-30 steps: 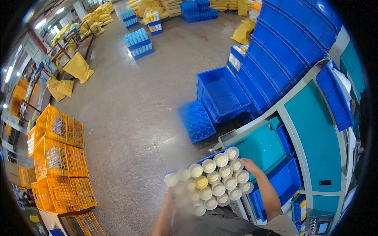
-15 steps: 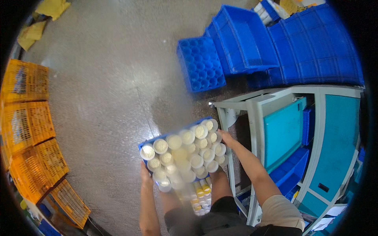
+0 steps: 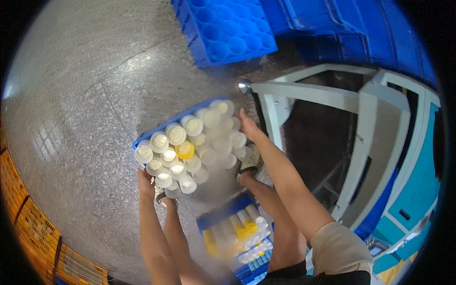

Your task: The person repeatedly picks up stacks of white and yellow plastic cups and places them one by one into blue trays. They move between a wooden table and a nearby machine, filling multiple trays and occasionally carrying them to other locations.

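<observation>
Blue tray [image 3: 142, 141] of upright white bobbins [image 3: 190, 142], one yellow-tipped: gripped at opposite edges by left hand [image 3: 145, 183] and right hand [image 3: 248, 127], kept level above the floor so nothing spills. Second filled tray [image 3: 237, 228] is placed below, near the legs.

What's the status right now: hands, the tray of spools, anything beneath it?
Left hand and right hand grip opposite edges of blue tray of spools. Second loaded tray directly below, by feet.
</observation>
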Demonstrator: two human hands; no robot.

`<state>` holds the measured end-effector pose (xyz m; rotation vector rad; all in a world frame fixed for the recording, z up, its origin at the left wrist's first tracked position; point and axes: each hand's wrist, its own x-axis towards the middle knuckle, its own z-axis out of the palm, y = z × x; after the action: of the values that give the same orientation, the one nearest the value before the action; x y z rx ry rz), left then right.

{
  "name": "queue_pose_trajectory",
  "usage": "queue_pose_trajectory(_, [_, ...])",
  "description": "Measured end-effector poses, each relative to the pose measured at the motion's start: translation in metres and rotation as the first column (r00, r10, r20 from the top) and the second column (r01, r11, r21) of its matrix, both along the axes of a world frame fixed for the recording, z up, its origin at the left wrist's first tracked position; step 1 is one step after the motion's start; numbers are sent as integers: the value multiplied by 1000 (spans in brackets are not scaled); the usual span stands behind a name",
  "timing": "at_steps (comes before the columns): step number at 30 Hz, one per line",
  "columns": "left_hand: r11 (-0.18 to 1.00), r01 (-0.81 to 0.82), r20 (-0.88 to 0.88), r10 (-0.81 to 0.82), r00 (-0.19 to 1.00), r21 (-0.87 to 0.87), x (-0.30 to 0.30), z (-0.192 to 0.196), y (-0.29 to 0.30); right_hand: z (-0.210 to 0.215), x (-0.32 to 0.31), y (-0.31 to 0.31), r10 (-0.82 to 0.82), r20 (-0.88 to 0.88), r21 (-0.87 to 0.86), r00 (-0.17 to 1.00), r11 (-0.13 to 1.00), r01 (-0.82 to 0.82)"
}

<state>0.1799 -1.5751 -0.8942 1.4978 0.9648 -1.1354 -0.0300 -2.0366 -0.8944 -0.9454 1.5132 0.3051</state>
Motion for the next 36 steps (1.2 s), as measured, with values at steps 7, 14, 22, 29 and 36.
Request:
queue_pose_trajectory(7, [499,785,203,-866,456,368,-52,154,48,321,-50,100,354,-148,-603,924,708,-368])
queue_pose_trajectory(14, [554,754,208,-832,515,352,-78,368,69,662,-226,151,20,-589,-808,808,-7,-589])
queue_pose_trajectory(22, [428,797,74,-895,441,427,-193,514,76,562,-293,188,467,-705,-425,533,324,-846])
queue_pose_trajectory(29, [264,774,66,-958,278,575,-255,483,175,563,-125,245,672,-617,-541,409,15,-841])
queue_pose_trajectory(36, [812,310,366,-518,773,495,-230,446,411,621,-33,370,589,-637,-677,497,-120,-726])
